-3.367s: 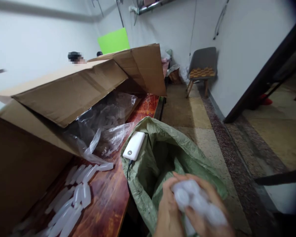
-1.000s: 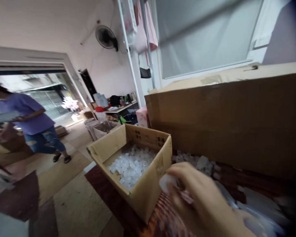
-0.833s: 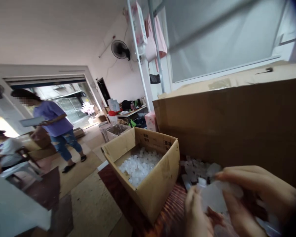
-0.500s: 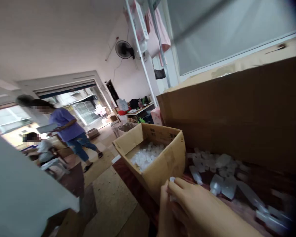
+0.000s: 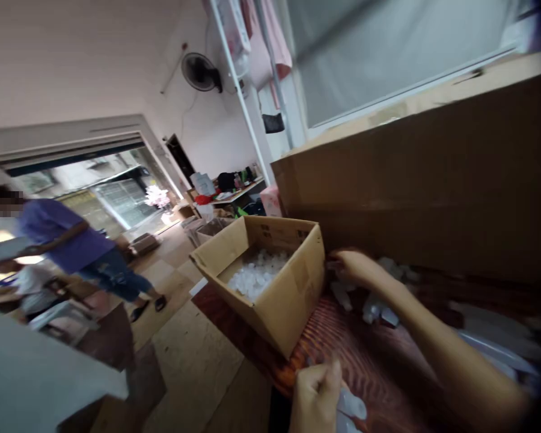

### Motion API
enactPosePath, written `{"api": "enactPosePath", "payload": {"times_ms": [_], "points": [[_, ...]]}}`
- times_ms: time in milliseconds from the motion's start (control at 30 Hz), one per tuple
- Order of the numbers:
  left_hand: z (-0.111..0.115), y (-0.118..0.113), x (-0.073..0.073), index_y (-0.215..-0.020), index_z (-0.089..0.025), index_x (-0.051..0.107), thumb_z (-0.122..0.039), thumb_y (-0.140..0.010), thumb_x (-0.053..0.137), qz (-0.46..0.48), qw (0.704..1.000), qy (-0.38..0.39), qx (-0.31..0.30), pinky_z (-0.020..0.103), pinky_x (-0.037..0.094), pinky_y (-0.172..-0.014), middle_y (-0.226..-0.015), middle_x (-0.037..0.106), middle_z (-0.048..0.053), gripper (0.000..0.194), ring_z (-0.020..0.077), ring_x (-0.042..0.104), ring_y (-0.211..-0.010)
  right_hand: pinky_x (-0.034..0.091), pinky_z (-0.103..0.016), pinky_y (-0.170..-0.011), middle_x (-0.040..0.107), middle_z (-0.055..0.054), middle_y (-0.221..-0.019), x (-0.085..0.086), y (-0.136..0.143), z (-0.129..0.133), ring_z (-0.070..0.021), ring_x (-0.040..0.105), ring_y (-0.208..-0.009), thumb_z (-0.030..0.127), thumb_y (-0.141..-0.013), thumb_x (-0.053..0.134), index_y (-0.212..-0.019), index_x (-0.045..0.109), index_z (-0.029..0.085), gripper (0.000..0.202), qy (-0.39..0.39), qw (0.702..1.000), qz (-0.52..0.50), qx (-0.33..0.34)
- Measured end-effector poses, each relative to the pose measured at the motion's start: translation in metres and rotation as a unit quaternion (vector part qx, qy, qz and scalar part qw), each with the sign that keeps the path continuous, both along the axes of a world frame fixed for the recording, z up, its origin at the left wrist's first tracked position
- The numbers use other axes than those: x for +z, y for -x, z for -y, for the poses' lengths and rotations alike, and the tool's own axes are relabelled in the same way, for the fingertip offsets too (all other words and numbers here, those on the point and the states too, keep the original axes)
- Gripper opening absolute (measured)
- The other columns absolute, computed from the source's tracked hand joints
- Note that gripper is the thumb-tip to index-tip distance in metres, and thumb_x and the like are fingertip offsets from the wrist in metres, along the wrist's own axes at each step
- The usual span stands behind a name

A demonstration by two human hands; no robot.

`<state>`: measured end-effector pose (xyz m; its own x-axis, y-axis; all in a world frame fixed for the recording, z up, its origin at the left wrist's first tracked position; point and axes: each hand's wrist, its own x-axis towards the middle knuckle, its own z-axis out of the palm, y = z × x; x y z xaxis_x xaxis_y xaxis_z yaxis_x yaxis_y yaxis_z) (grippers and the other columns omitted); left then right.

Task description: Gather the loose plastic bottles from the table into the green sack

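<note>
My left hand [image 5: 315, 394] is closed near the bottom edge, above the front of the table. A translucent plastic bottle [image 5: 352, 404] sticks out from its right side, with a second clear piece below it. My right hand [image 5: 349, 264] reaches to the far side of the table, beside the cardboard box's right wall. Motion smears its fingers, and any hold there cannot be made out. Near its wrist lie loose translucent plastic bottles [image 5: 381, 310]. The open cardboard box [image 5: 293, 300] contains many small whitish translucent plastic pieces [image 5: 255, 276].
A tall cardboard panel [image 5: 415, 186] stands along the back of the dark red wooden table [image 5: 342, 343]. More clear plastic [image 5: 496, 355] lies at the right. On the left, a person in a purple shirt [image 5: 65, 231] stands near another seated person [image 5: 38, 288].
My hands were together by the box's near corner and are now apart. The right went back to the pile; the left came down and nearer. The view turned right.
</note>
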<state>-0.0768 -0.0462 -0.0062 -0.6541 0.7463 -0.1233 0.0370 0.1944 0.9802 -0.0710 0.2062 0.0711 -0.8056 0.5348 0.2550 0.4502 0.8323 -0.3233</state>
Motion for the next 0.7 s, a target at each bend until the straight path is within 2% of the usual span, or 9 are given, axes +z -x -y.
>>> {"api": "enactPosePath", "payload": {"times_ms": [133,233,300,400,467,567,700], "points": [[-0.001,0.001,0.002,-0.049,-0.013,0.055,-0.083,-0.070,0.047,0.020,0.999,-0.021,0.014,0.023,0.027,-0.043,-0.047,0.053,0.008,0.074,0.0102,0.041,-0.043,0.047,-0.042,-0.091,0.065,-0.006,-0.104,-0.004,0.030,0.004,-0.0201,0.060,-0.101,0.031,-0.090,0.060,-0.101,0.064,0.015,0.019,0.002,0.997,0.071,-0.019],[-0.002,0.003,0.004,-0.050,-0.012,0.054,-0.085,-0.060,0.056,0.083,0.994,-0.022,0.064,0.020,0.027,-0.039,-0.046,0.052,0.006,0.073,0.0084,0.040,-0.039,0.041,-0.046,-0.099,0.063,-0.007,-0.109,0.001,0.029,0.008,-0.0219,0.055,-0.111,0.033,-0.093,0.057,-0.101,0.063,0.015,0.021,-0.014,0.996,0.070,-0.043],[-0.003,0.006,0.007,-0.055,-0.012,0.056,-0.085,-0.057,0.058,0.128,0.987,-0.019,0.094,0.018,0.027,-0.037,-0.046,0.051,0.004,0.073,0.0083,0.042,-0.038,0.040,-0.045,-0.097,0.063,-0.011,-0.111,0.009,0.014,0.013,-0.0240,0.055,-0.111,0.028,-0.095,0.051,-0.107,0.061,0.012,0.022,-0.018,0.995,0.063,-0.077],[-0.006,0.010,0.013,-0.072,-0.012,0.061,-0.083,-0.057,0.061,0.205,0.971,-0.012,0.125,0.018,0.024,-0.033,-0.048,0.051,0.001,0.073,0.0079,0.040,-0.034,0.044,-0.036,-0.080,0.066,-0.018,-0.102,0.023,-0.025,0.029,-0.0250,0.062,-0.094,0.024,-0.096,0.042,-0.113,0.057,0.008,0.027,0.003,0.992,0.063,-0.108],[-0.008,0.012,0.019,-0.083,-0.013,0.061,-0.080,-0.057,0.064,0.245,0.960,-0.004,0.135,0.018,0.022,-0.031,-0.052,0.053,0.000,0.073,0.0074,0.038,-0.033,0.042,-0.028,-0.069,0.068,-0.012,-0.093,0.031,-0.055,0.048,-0.0212,0.064,-0.083,0.028,-0.094,0.045,-0.106,0.060,0.014,0.024,0.028,0.994,0.075,-0.071],[-0.012,0.010,0.028,-0.092,-0.013,0.059,-0.078,-0.056,0.067,0.267,0.955,0.005,0.132,0.018,0.024,-0.031,-0.059,0.058,0.001,0.075,0.0082,0.043,-0.036,0.039,-0.025,-0.067,0.068,-0.007,-0.090,0.038,-0.089,0.085,-0.0180,0.062,-0.081,0.028,-0.091,0.050,-0.097,0.063,0.019,0.017,0.062,0.997,0.045,0.002],[-0.013,0.004,0.034,-0.088,-0.013,0.058,-0.080,-0.060,0.063,0.258,0.962,-0.038,0.084,0.019,0.027,-0.033,-0.057,0.057,0.001,0.073,0.0095,0.046,-0.040,0.037,-0.024,-0.064,0.064,-0.004,-0.083,0.040,-0.103,0.132,-0.0153,0.057,-0.074,0.026,-0.092,0.046,-0.096,0.061,0.017,0.018,0.151,0.984,-0.060,0.076]]}}
